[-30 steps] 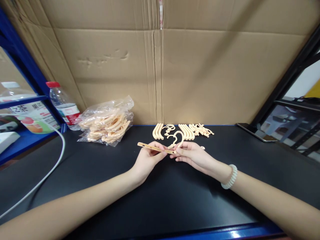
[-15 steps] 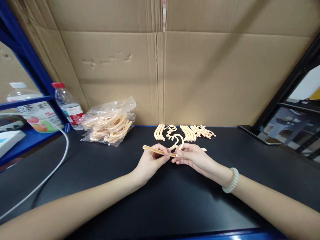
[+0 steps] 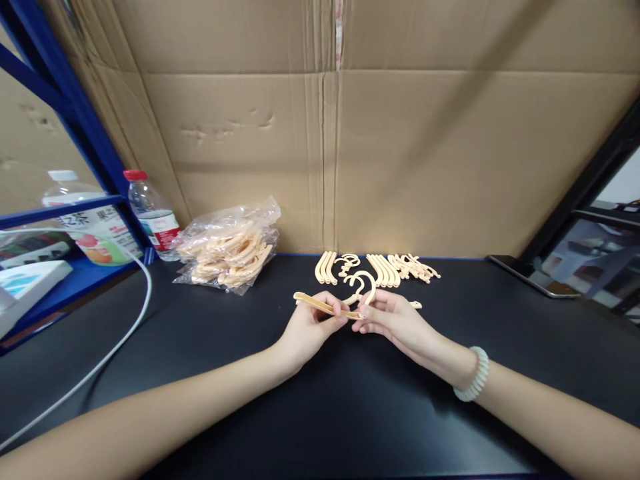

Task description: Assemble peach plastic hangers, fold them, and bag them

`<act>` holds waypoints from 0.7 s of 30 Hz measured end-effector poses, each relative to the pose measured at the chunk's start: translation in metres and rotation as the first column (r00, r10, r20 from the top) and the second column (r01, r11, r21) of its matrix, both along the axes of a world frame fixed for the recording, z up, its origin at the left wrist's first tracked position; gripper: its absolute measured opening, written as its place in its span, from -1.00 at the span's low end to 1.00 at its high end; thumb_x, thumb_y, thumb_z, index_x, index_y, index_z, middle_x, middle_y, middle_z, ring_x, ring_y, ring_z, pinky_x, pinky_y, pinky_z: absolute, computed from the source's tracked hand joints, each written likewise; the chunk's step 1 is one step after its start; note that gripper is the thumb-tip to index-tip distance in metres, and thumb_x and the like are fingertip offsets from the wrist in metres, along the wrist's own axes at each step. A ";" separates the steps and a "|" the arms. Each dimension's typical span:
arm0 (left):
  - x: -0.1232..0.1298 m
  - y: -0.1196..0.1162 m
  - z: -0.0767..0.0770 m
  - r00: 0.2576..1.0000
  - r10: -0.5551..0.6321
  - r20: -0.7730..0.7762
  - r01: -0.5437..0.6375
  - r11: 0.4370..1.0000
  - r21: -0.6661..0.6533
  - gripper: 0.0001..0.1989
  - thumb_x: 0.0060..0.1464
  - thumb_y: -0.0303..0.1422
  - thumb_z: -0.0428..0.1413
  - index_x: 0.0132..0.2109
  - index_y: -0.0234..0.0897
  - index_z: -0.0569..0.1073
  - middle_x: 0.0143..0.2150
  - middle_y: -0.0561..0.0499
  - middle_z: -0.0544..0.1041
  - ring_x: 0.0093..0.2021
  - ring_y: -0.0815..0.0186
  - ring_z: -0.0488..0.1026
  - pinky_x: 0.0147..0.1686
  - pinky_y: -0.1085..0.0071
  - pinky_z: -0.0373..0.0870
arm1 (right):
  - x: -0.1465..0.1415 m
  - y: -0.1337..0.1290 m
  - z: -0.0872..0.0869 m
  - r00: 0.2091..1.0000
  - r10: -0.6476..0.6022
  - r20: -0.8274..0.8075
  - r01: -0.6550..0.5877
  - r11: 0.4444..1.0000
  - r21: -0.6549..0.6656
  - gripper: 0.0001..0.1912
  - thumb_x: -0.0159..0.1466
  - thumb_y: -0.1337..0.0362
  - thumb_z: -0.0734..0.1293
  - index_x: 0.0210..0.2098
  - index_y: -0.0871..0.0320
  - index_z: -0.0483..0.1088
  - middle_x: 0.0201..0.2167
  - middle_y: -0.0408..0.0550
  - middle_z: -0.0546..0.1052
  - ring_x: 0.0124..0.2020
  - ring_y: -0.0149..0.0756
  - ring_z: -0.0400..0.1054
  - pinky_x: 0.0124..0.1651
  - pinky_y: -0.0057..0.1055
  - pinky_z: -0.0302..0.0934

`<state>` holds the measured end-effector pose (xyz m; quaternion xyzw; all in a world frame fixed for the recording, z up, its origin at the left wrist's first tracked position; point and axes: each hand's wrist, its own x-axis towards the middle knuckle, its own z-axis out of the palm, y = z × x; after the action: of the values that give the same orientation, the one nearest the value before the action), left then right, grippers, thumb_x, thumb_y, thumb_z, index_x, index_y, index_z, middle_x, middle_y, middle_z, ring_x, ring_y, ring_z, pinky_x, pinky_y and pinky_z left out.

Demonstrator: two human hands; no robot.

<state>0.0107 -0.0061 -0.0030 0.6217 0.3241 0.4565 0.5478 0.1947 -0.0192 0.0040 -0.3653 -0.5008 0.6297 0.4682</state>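
My left hand (image 3: 307,330) pinches a cream plastic hanger arm (image 3: 313,303), which points out to the left. A cream hanger hook (image 3: 372,285) stands up from the fingers of my right hand (image 3: 403,323). The arm's inner end meets the base of this hook between my fingertips; whether they are locked together I cannot tell. Just behind my hands, another hanger (image 3: 415,305) lies on the black table, mostly hidden by them. Farther back are a row of hanger arms (image 3: 326,268), a few loose hooks (image 3: 349,263) and a second row of arms (image 3: 383,271).
A jumble of small cream pieces (image 3: 414,267) lies right of the rows. A clear bag of hanger parts (image 3: 233,257) sits at back left, beside a red-capped bottle (image 3: 153,217). A white cable (image 3: 117,343) crosses the left side; a phone-like dark slab (image 3: 533,276) lies at back right.
The whole view has shifted, so things appear a little farther right. Both hands keep hold of the same pieces; the hanger arm is turned slightly, showing more of its inner face.
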 end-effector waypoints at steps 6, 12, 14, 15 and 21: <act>0.001 0.000 0.002 1.000 -0.007 0.009 0.007 1.000 -0.026 -0.77 -0.04 -0.33 0.28 -0.43 -0.26 0.35 -0.31 0.00 0.55 -0.24 0.25 0.50 -0.12 0.28 0.36 | 0.000 0.001 -0.001 1.000 -0.012 0.021 0.012 1.000 0.023 -0.68 0.06 0.13 0.51 -0.40 0.17 0.36 -0.43 -0.13 0.52 -0.41 -0.36 0.47 -0.25 -0.36 0.34; 0.000 -0.002 0.007 1.000 -0.008 0.002 0.008 0.999 -0.034 -0.77 -0.04 -0.36 0.28 -0.43 -0.27 0.34 -0.35 0.03 0.54 -0.26 0.27 0.49 -0.13 0.30 0.35 | -0.001 0.000 -0.001 1.000 -0.020 0.017 0.019 0.999 0.047 -0.68 0.06 0.13 0.51 -0.40 0.18 0.35 -0.45 -0.14 0.52 -0.42 -0.37 0.47 -0.28 -0.39 0.32; 0.000 -0.002 0.008 1.000 0.002 -0.006 -0.002 0.999 -0.037 -0.78 -0.05 -0.36 0.29 -0.42 -0.27 0.36 -0.36 0.04 0.53 -0.25 0.25 0.49 -0.12 0.29 0.35 | -0.001 0.000 -0.001 0.999 -0.030 0.017 0.029 0.998 0.057 -0.68 0.05 0.14 0.51 -0.40 0.17 0.35 -0.46 -0.15 0.51 -0.44 -0.38 0.46 -0.30 -0.39 0.32; 0.000 -0.002 0.008 1.000 0.009 -0.010 -0.009 0.999 -0.040 -0.78 -0.06 -0.36 0.29 -0.42 -0.27 0.37 -0.36 0.04 0.52 -0.24 0.25 0.49 -0.12 0.29 0.35 | -0.001 0.000 -0.001 0.999 -0.034 0.020 0.033 0.998 0.057 -0.68 0.05 0.14 0.52 -0.40 0.17 0.35 -0.47 -0.16 0.51 -0.45 -0.38 0.45 -0.31 -0.39 0.32; 0.001 -0.001 0.007 1.000 0.025 0.010 -0.025 0.998 -0.065 -0.78 -0.09 -0.36 0.31 -0.41 -0.29 0.39 -0.41 0.07 0.49 -0.26 0.26 0.48 -0.14 0.30 0.36 | 0.001 0.001 -0.001 0.999 -0.044 0.011 0.043 0.999 0.030 -0.68 0.04 0.13 0.52 -0.40 0.17 0.38 -0.44 -0.13 0.53 -0.44 -0.36 0.47 -0.29 -0.37 0.33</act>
<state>0.0122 -0.0074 0.0045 0.5970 0.3434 0.4560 0.5636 0.1956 -0.0186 0.0032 -0.3729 -0.5047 0.6097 0.4841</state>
